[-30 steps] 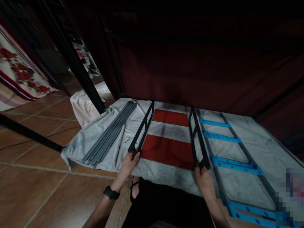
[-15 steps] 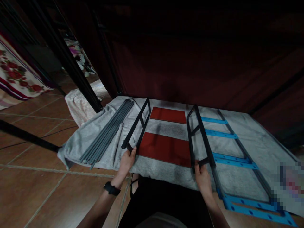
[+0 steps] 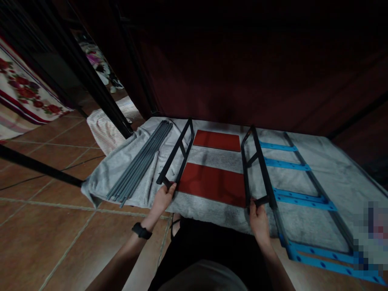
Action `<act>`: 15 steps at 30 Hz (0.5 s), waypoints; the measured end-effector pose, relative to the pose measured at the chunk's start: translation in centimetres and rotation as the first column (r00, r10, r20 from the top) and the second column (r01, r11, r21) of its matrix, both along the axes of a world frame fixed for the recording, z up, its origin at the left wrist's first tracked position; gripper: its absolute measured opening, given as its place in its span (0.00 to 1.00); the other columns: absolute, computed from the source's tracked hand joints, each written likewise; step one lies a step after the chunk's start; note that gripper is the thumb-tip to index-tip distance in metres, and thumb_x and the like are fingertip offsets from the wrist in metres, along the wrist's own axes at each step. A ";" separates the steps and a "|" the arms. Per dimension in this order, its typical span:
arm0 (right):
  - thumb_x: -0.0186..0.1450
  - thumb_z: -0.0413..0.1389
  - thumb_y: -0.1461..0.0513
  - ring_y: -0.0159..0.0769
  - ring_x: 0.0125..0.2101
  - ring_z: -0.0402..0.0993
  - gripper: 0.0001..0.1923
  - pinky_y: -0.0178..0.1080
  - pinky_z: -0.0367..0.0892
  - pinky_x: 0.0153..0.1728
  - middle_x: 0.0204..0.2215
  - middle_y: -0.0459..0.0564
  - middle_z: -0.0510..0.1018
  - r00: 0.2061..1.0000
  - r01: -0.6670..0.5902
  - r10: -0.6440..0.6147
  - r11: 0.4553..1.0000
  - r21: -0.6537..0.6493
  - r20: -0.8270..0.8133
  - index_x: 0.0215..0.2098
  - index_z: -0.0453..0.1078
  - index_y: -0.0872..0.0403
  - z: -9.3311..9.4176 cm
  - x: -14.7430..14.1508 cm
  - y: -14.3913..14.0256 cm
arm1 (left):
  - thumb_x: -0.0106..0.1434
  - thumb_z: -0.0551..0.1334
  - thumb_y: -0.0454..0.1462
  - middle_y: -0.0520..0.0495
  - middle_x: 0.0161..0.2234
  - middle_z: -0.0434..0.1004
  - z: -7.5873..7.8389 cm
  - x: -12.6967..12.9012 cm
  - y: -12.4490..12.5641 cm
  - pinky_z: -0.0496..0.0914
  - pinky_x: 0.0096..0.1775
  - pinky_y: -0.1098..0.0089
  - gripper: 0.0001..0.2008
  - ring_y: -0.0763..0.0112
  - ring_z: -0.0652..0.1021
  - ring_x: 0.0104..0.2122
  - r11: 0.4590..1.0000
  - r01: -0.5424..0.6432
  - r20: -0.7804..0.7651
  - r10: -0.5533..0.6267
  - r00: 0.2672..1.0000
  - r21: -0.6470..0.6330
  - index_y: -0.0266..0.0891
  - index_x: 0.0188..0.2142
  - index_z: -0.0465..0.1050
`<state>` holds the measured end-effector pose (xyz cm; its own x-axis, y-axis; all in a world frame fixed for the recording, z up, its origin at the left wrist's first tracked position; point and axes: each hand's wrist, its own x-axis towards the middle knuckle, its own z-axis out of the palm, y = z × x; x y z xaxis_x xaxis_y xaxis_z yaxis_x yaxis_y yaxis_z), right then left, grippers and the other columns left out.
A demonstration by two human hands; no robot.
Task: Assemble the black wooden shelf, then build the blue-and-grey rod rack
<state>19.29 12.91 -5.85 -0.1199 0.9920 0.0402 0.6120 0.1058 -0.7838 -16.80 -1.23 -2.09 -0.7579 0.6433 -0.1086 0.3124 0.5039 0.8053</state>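
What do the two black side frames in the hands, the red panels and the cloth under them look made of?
Left black frame and right black frame: thin, straight, matte bars, likely painted metal. Red panels: flat, rigid, dull boards, perhaps coated wood or plastic. Grey cloth: soft, fuzzy fabric, rumpled at its left edge.

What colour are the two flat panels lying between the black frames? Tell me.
Red. Both panels lie on the grey towel, clearest in the head view.
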 end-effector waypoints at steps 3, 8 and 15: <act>0.67 0.41 0.43 0.57 0.54 0.72 0.35 0.51 0.68 0.48 0.49 0.68 0.77 0.999 -0.022 0.022 1.000 -0.007 -0.029 0.56 0.67 0.60 -0.3 0.6 0.3 | 0.60 0.58 0.52 0.37 0.37 0.82 0.4 0.2 0.2 0.72 0.44 0.60 0.23 0.51 0.80 0.43 1.000 0.003 0.014 -0.003 1.000 0.026 0.33 0.38 0.77; 0.66 0.44 0.43 0.55 0.52 0.74 0.32 0.50 0.69 0.48 0.47 0.66 0.79 0.996 -0.062 0.060 0.998 -0.024 -0.069 0.53 0.69 0.58 -0.7 1.4 1.0 | 0.58 0.58 0.51 0.35 0.36 0.82 0.4 0.1 0.6 0.72 0.44 0.59 0.23 0.51 0.80 0.41 0.999 -0.005 -0.042 0.007 0.999 0.047 0.33 0.39 0.76; 0.66 0.44 0.43 0.54 0.50 0.75 0.32 0.48 0.70 0.45 0.45 0.64 0.79 0.996 -0.073 0.071 0.996 -0.045 -0.045 0.53 0.69 0.57 -0.7 2.0 1.0 | 0.58 0.59 0.52 0.39 0.33 0.81 0.9 -0.8 0.4 0.72 0.41 0.63 0.22 0.54 0.80 0.39 0.996 -0.067 -0.006 0.067 0.998 0.054 0.33 0.35 0.76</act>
